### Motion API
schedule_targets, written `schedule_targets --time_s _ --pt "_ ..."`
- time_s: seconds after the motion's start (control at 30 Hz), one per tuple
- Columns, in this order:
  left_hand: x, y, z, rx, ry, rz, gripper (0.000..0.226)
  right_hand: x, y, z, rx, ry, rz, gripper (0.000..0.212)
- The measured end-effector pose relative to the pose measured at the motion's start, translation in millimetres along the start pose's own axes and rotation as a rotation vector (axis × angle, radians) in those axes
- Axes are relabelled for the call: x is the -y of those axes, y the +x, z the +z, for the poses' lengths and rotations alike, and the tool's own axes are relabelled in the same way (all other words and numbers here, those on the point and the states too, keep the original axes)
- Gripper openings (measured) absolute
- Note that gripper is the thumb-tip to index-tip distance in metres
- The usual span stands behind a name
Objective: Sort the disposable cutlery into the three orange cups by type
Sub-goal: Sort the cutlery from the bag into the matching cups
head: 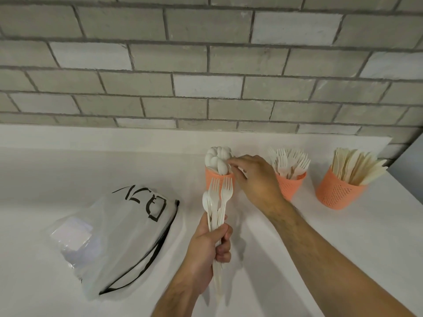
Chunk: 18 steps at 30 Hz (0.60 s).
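My right hand [254,179] pinches a spoon at the spoon cup [218,179]; I should slide it straight down, bowl up. My left hand [210,243] grips the leftover bundle [217,202] just before that cup, long axis upright, tines and bowl pointing up

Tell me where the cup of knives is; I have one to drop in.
In the head view, the cup of knives stands far right on the white counter, just right of the cup of forks.
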<state>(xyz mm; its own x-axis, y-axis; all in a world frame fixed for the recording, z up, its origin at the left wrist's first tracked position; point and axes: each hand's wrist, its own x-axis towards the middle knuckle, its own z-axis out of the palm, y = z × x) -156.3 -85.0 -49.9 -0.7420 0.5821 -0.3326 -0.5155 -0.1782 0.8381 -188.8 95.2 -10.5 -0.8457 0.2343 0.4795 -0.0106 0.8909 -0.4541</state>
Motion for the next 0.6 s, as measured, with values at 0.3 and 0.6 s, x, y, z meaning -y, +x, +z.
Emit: schedule_targets --time_s 0.3,0.6 --pt "7.6 1.0 31.6 0.123 -0.110 -0.006 0.015 2.1 -64.7 -52.2 0.171 0.551 0.491 0.013" --pt "31.0 3.0 81.9 0.023 0.133 0.019 0.033 -17.0 -97.0 -82.1 0.181 0.586 0.635 0.011"
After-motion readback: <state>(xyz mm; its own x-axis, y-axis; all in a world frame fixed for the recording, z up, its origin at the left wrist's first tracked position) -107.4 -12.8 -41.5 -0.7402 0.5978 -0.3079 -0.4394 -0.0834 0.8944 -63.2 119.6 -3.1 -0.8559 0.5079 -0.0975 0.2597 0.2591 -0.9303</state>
